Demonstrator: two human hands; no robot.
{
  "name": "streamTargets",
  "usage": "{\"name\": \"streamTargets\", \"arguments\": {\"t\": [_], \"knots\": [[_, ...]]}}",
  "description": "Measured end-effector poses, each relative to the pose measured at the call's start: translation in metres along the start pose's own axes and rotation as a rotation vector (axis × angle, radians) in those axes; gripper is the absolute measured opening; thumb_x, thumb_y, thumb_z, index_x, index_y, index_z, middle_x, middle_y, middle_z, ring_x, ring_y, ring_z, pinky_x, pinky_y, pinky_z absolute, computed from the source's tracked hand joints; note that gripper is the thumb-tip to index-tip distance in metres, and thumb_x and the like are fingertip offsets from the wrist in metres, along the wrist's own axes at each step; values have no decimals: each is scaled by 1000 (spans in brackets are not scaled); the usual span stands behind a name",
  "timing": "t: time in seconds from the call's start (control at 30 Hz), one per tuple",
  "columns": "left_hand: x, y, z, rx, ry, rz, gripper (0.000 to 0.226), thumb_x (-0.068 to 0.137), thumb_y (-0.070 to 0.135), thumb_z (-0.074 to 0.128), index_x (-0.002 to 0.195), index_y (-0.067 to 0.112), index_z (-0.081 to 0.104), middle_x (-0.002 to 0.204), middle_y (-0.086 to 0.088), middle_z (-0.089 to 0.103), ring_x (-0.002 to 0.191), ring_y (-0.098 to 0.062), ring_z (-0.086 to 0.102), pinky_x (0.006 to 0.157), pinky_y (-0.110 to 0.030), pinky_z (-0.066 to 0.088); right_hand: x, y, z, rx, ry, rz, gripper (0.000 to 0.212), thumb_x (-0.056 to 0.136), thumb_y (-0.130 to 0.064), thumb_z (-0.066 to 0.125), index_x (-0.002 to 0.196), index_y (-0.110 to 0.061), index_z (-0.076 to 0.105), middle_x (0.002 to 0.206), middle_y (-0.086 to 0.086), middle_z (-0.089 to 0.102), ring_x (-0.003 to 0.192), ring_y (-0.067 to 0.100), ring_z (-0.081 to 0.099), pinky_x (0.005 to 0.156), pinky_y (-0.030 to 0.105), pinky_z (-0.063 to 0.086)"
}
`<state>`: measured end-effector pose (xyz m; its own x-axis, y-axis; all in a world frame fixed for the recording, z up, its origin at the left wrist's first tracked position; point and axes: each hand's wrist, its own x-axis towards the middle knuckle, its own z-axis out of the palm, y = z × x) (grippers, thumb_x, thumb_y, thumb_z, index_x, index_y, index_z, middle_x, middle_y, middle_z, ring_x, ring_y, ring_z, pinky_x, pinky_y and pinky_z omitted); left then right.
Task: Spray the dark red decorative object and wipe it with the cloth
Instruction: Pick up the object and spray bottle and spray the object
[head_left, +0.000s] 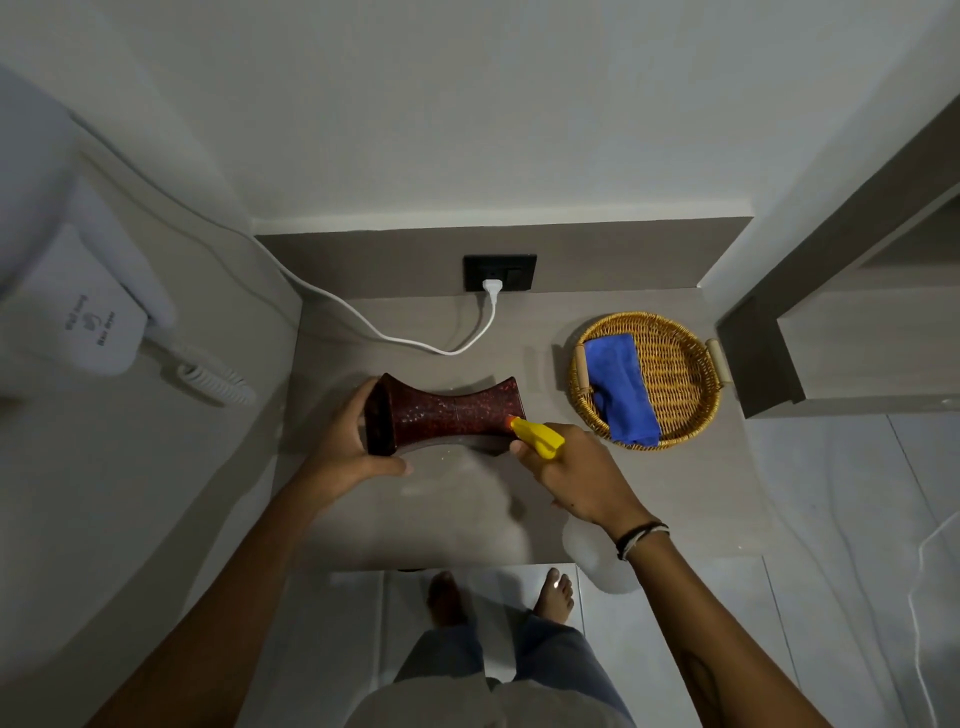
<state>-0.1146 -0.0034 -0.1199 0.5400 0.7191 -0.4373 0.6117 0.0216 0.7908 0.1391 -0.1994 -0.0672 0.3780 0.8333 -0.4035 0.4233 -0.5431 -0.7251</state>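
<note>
Grey trouser legs (498, 670) and two bare feet (556, 597) on pale floor tile fill the near edge, below the grey counter top (675, 493). Both forearms reach out over that counter. Left hand (348, 441) is wrapped round the left, flared end of the dark red speckled decorative object with a pinched waist (447, 413); fingers over the far side, thumb under the near edge. Object lies on its side, long axis left to right, about mid-counter; cannot tell whether it touches the surface or is held just above. Right hand (576, 478), dark and pale bands at the wrist, is clenched round the neck of a spray bottle with a yellow trigger head and orange nozzle tip (537, 438); nozzle sits right against the object's right flared end. Translucent bottle body hangs below the hand, blurred. Far right on the counter: round woven wicker basket with handles (685, 384), well apart from the object, holding a folded blue cloth (621, 395) in its left half. Far wall: black socket plate (500, 272) with white plug and cord (415, 340) trailing left. Left wall: white wall-mounted hair dryer (98, 312), coiled cable beneath.
</note>
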Motion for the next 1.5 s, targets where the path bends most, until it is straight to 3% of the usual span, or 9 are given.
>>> {"name": "streamTargets", "arguments": {"t": [0.13,0.3,0.47,0.57,0.7,0.83,1.17,1.37,1.5], "knots": [[0,2,0,25,47,42,127,56,5,99,165,28,39,153,-5,55,133,-24,57,111,-47,52,0,-4,-1,50,-42,-35,36,103,-54,62,100,-19,69,65,4,67,50,24,75,64,50,63],[-3,12,0,12,99,53,85,49,46,94,126,51,60,127,19,68,110,14,65,93,-16,50,1,-5,-1,119,-110,-58,33,101,-52,66,111,-20,70,63,-6,66,53,24,76,65,55,66],[2,26,3,-184,192,-193,74,60,71,82,112,19,78,101,-1,83,99,-27,80,85,-39,62,-5,-9,-1,45,-164,-123,24,103,-45,68,106,-21,69,69,-16,71,58,25,75,60,37,64],[3,29,4,-241,192,-311,61,70,72,79,107,24,79,89,0,84,90,-25,80,74,-36,64,-8,-14,1,-33,-157,-195,20,105,-41,66,97,-23,64,85,-8,69,61,7,66,67,36,57],[0,30,7,-282,160,-348,59,85,66,76,128,27,73,112,-5,81,92,-25,78,63,-30,58,-7,-23,3,-39,-142,-204,32,106,-40,66,101,-8,67,92,10,73,64,11,64,72,41,57],[-5,33,7,-311,167,-265,22,91,58,79,112,57,70,120,9,79,102,-18,79,57,-23,61,-2,-29,8,-29,-108,-188,35,105,-47,62,116,-16,74,75,-3,66,60,12,66,71,46,60],[-1,23,7,-100,105,33,118,41,42,106,144,50,48,155,-1,54,137,-14,58,114,-37,51,9,-11,5,103,-76,-120,40,93,-70,57,117,-42,74,71,13,71,53,27,76,54,45,65],[12,29,13,53,190,173,104,44,41,100,136,50,52,141,-2,61,129,-22,63,110,-52,56,16,-8,5,182,-91,-114,17,90,-71,60,105,-78,62,77,19,72,52,27,75,55,52,64],[17,30,14,162,201,267,98,50,41,92,139,47,51,135,7,57,127,-18,61,109,-50,56,15,-8,1,146,-87,-94,22,95,-64,61,101,-46,72,78,19,72,53,29,76,58,54,63]]}}
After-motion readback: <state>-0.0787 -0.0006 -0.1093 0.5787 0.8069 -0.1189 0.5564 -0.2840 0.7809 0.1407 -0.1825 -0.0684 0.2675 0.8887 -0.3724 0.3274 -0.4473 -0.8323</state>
